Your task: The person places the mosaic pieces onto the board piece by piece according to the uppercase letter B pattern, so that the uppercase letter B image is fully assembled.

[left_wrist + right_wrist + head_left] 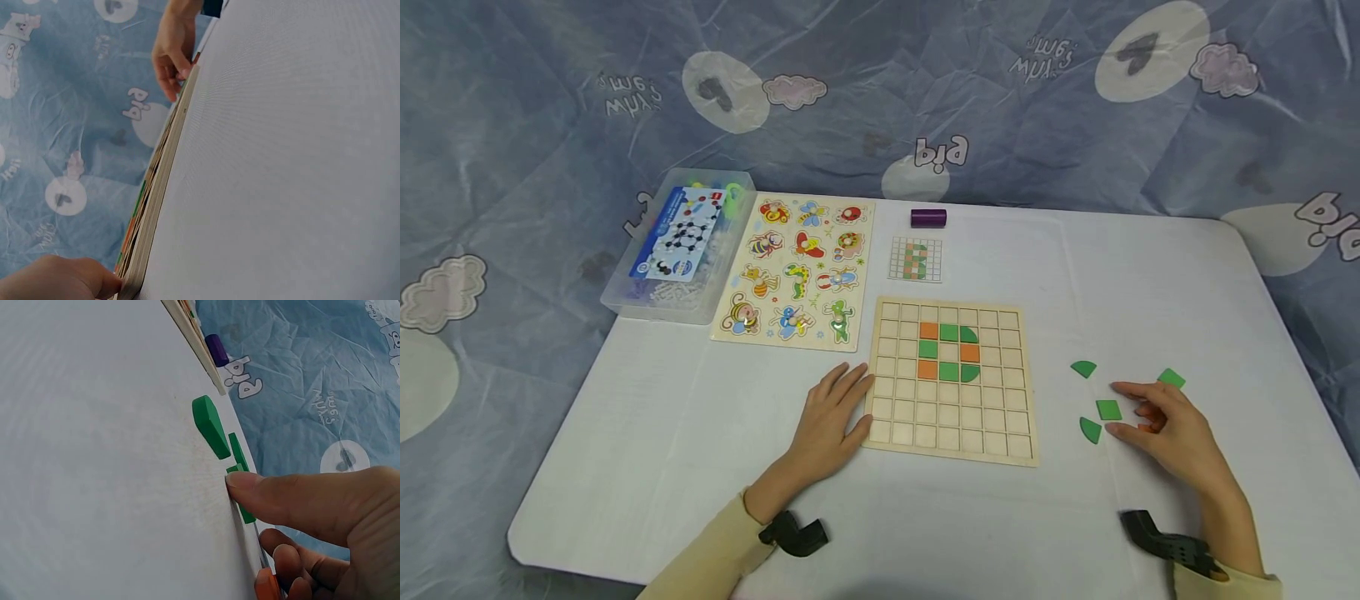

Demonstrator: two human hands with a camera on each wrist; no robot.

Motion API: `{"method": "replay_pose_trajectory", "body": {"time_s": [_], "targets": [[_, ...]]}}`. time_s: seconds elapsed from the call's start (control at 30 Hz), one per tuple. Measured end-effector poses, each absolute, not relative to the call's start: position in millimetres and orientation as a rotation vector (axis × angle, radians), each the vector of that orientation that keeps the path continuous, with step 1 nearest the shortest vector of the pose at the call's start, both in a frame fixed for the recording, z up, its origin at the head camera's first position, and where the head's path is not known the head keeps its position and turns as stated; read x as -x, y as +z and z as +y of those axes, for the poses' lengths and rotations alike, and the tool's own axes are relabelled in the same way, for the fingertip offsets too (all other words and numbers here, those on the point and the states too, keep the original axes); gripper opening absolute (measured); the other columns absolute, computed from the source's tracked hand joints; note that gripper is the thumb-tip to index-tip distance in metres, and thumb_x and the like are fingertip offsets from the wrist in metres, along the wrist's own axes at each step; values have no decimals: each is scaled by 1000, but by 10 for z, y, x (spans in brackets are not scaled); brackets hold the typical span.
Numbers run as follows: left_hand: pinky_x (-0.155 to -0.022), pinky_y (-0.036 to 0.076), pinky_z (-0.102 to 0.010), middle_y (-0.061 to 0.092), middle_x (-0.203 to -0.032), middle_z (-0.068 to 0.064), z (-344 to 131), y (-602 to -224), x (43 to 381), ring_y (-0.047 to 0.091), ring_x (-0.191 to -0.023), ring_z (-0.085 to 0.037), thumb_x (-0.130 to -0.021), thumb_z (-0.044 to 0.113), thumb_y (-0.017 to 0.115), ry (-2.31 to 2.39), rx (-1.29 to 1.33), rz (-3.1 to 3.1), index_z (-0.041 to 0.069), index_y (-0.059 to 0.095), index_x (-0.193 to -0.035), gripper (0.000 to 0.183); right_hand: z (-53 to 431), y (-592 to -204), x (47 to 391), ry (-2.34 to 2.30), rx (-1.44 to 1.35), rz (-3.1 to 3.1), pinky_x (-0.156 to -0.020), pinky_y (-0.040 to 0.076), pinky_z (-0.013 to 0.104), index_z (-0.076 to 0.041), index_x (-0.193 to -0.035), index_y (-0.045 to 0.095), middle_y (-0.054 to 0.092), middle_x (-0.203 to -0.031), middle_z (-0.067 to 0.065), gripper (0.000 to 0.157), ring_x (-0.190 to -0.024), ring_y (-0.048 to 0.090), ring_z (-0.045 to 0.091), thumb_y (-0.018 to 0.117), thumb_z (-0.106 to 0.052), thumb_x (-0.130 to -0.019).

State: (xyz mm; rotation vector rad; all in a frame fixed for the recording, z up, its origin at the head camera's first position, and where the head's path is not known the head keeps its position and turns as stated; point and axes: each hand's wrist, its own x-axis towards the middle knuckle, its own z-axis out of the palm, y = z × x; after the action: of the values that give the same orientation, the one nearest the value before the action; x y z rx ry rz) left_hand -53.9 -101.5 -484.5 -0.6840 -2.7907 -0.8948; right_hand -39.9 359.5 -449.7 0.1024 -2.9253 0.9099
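The wooden grid board [951,425] carries orange and green pieces set in its upper cells. My left hand [831,417] rests at the board's left edge, fingers extended and thumb against its side. To the right, my right hand [1172,429] is low over the table, thumb and index finger apart around a green square [1108,410]. Its other fingers curl in beside an orange piece [267,585], partly covered by them. Green quarter-circle pieces [1083,368] lie left of this hand, and another green piece [1171,378] lies just behind it.
Beyond the board lie a small pattern card [915,260] and a purple cylinder [928,218]. An insect peg puzzle [782,287] and a clear plastic box [700,312] with a blue label stand at the back left.
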Motion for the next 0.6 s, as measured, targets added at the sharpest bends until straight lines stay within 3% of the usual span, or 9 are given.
{"method": "replay_pose_trajectory", "body": {"time_s": [0.6], "targets": [[-106,33,-56,46,-150,-11,-1013,-4828,538,33,-143,-33,-91,19,58,-914,678,-2796,6,53,-139,50,3571,-4533,399,895,-165,-2885,-61,31,18,-5,-114,70,49,-91,1,45,-72,36,1,83,-3,-72]]}}
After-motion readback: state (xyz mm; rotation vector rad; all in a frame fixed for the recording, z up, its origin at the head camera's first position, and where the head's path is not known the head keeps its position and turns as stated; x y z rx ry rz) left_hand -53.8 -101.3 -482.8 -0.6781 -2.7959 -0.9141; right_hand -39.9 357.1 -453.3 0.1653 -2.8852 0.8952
